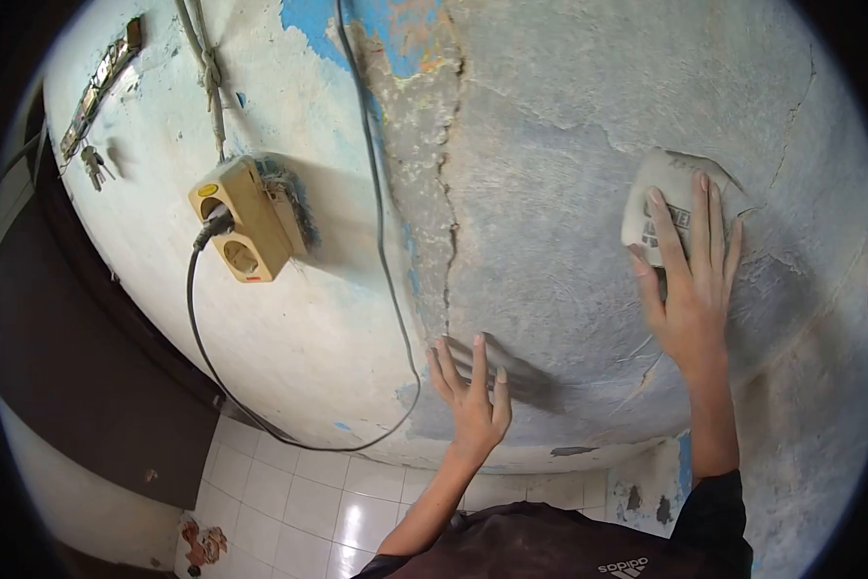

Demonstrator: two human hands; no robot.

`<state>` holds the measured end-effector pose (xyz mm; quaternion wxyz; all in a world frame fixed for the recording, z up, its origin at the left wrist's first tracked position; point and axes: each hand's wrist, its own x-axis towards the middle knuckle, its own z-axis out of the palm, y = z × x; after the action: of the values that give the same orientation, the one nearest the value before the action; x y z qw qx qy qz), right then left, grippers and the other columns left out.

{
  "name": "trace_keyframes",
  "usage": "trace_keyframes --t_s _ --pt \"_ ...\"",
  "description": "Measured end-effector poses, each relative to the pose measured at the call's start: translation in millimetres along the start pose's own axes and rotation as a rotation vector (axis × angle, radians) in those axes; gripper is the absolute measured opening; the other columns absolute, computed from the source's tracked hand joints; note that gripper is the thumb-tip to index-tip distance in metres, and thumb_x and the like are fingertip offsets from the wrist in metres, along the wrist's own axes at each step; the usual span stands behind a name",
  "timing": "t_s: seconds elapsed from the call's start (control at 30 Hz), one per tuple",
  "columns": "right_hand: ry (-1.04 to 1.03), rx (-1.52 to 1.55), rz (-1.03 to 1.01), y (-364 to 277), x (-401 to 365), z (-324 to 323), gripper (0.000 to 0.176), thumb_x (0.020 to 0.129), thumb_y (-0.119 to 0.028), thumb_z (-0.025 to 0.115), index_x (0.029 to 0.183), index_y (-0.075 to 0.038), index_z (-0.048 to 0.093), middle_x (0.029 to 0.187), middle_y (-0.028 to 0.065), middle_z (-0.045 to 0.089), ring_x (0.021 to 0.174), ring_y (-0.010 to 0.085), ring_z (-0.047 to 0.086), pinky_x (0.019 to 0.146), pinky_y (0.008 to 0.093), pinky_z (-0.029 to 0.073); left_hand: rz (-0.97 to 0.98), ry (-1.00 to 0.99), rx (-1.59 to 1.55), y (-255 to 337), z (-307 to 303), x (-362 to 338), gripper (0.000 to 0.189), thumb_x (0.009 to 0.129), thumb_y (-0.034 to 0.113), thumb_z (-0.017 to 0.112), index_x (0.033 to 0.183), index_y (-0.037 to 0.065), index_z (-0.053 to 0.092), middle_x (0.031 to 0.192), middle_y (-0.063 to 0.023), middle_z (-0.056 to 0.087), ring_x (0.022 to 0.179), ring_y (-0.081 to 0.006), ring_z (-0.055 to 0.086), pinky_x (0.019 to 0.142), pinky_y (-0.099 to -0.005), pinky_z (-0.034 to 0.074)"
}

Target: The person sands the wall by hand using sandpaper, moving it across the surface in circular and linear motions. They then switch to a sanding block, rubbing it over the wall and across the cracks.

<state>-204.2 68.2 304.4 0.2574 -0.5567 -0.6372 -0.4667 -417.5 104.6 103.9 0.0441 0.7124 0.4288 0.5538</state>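
Note:
My right hand (693, 299) presses a pale, dusty sheet of sandpaper (654, 198) with dark printing on its back against the rough grey wall (550, 212). The fingers lie spread over the sheet, with the thumb at its lower left edge. Which grit it is cannot be read. Lower down and to the left, my left hand (475, 400) is open and empty, its fingers apart. Its fingertips are at the wall near the bottom of a long vertical crack (447, 212), and a shadow falls to their right.
A cream double socket box (251, 217) with a black plug (217, 224) juts from the wall at left. Its dark cable (386, 261) loops down and back up. Keys (94, 166) hang farther left, above a dark brown panel (86, 367). White floor tiles (308, 507) lie below.

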Motion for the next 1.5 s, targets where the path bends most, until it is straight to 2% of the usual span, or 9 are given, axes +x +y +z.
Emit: trace_keyframes --t_s 0.1,0.17,0.3,0.57,0.7,0.87,1.07,1.27,1.5 --pt "-0.007 0.048 0.116 -49.7 -9.4 3.0 0.056 0.093 -0.038 0.059 0.145 -0.025 0.047 0.155 0.0242 0.027 0.145 0.0408 0.025 0.112 0.0675 0.016 0.057 -0.129 -0.015 -15.2 -10.7 -6.4 0.059 0.095 0.019 0.055 0.149 0.005 0.036 0.156 -0.0344 0.002 0.143 -0.0546 0.001 0.112 -0.0637 0.008" --pt "-0.381 0.105 -0.161 -85.9 -20.4 1.2 0.060 0.091 -0.034 0.061 0.147 -0.022 0.044 0.155 0.0254 0.026 0.145 0.0419 0.024 0.111 0.0671 0.017 0.068 -0.196 0.004 -32.3 -18.5 -10.4 0.061 0.094 0.022 0.057 0.150 0.007 0.037 0.156 -0.0340 0.004 0.142 -0.0562 0.002 0.111 -0.0656 0.008" --pt "-0.081 -0.029 0.179 -95.0 12.1 4.5 0.057 0.092 -0.025 0.060 0.147 -0.019 0.045 0.154 0.0257 0.028 0.144 0.0409 0.025 0.111 0.0650 0.021 0.117 -0.343 0.033 -64.7 -41.5 -15.5 0.064 0.092 0.026 0.060 0.150 0.011 0.038 0.156 -0.0328 0.008 0.141 -0.0573 0.007 0.109 -0.0673 0.008" --pt "-0.231 0.026 0.269 -183.3 -51.5 41.4 0.052 0.092 -0.007 0.054 0.143 -0.017 0.049 0.156 0.0211 0.027 0.143 0.0417 0.028 0.112 0.0661 0.019 0.188 -0.434 -0.065 -99.4 -64.0 -18.1 0.069 0.091 0.029 0.061 0.150 0.006 0.035 0.155 -0.0363 0.010 0.139 -0.0611 0.008 0.107 -0.0706 0.007" --pt "0.050 0.103 0.637 -168.5 -61.9 51.6 0.058 0.091 -0.005 0.053 0.146 -0.018 0.045 0.155 0.0220 0.028 0.141 0.0418 0.030 0.111 0.0584 0.027 0.159 -0.459 -0.026 -109.1 -61.1 -28.0 0.071 0.091 0.031 0.060 0.151 0.006 0.032 0.155 -0.0369 0.009 0.139 -0.0618 0.005 0.108 -0.0704 0.003" --pt "-0.215 0.187 0.452 -230.3 -129.4 64.7 0.057 0.090 -0.001 0.051 0.146 -0.010 0.044 0.153 0.0242 0.030 0.136 0.0460 0.035 0.108 0.0528 0.032 0.141 -0.483 0.011 -116.7 -57.0 -37.7 0.068 0.094 0.031 0.057 0.153 0.009 0.030 0.157 -0.0337 0.008 0.142 -0.0577 0.003 0.110 -0.0666 0.001" --pt "0.077 0.270 0.788 -197.8 -153.5 79.9 0.054 0.089 -0.005 0.056 0.142 -0.011 0.050 0.149 0.0230 0.039 0.130 0.0406 0.044 0.105 0.0469 0.037 0.127 -0.567 0.055 -126.4 -73.3 -41.6 0.066 0.096 0.031 0.053 0.153 0.011 0.029 0.158 -0.0313 0.010 0.143 -0.0560 -0.002 0.110 -0.0675 0.000" --pt "-0.058 0.418 0.629 -284.3 -189.1 85.7 0.047 0.089 -0.008 0.061 0.136 -0.007 0.056 0.145 0.0209 0.044 0.120 0.0390 0.054 0.100 0.0439 0.044 0.168 -0.582 0.143 -147.2 -81.2 -53.1 0.058 0.100 0.033 0.043 0.153 0.014 0.031 0.159 -0.0278 0.009 0.141 -0.0580 0.003 0.108 -0.0708 0.005" --pt "0.038 0.453 1.054 -317.0 -213.2 122.3 0.038 0.099 -0.008 0.049 0.137 -0.002 0.053 0.145 0.0238 0.041 0.126 0.0398 0.049 0.104 0.0429 0.042 0.264 -0.599 0.042 -176.7 -84.4 -58.5 0.058 0.100 0.032 0.043 0.153 0.015 0.031 0.159 -0.0284 0.010 0.139 -0.0614 0.004 0.109 -0.0700 0.007"
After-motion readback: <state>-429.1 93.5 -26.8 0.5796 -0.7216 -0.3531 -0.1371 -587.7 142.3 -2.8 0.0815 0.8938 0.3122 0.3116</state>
